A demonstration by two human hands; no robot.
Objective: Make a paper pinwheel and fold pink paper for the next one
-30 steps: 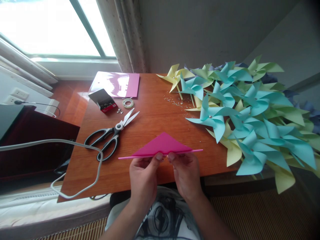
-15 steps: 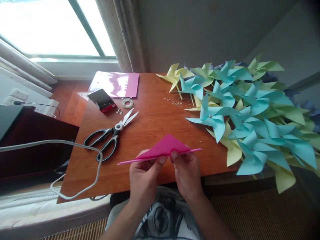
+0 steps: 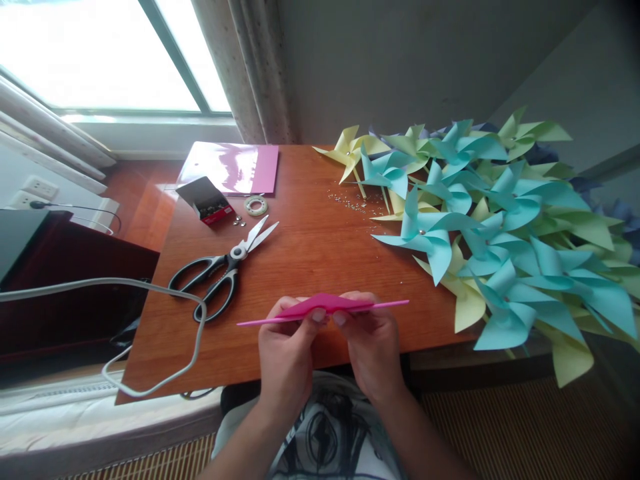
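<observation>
Above the table's near edge, my left hand [image 3: 289, 347] and my right hand [image 3: 371, 343] pinch a sheet of pink paper [image 3: 323, 302] between thumbs and fingers. The paper is partly rolled round a thin pink stick, with its far corner still flat and pointing away from me. Both stick ends [image 3: 397, 303] protrude past my hands, left and right. The two thumbs lie close together near the middle of the roll. My other fingers are mostly hidden beneath the paper.
Black-handled scissors [image 3: 233, 260] lie open to the left. Behind them are a small red box [image 3: 213, 212], a tape roll [image 3: 256, 205] and pink paper sheets [image 3: 265, 170]. A heap of paper pinwheels [image 3: 505, 250] covers the right side. A white cable [image 3: 197, 353] crosses the left edge.
The paper's upstanding triangle has become lower and flatter as more of it curls round the stick. My fingertips now show higher behind the paper on both sides.
</observation>
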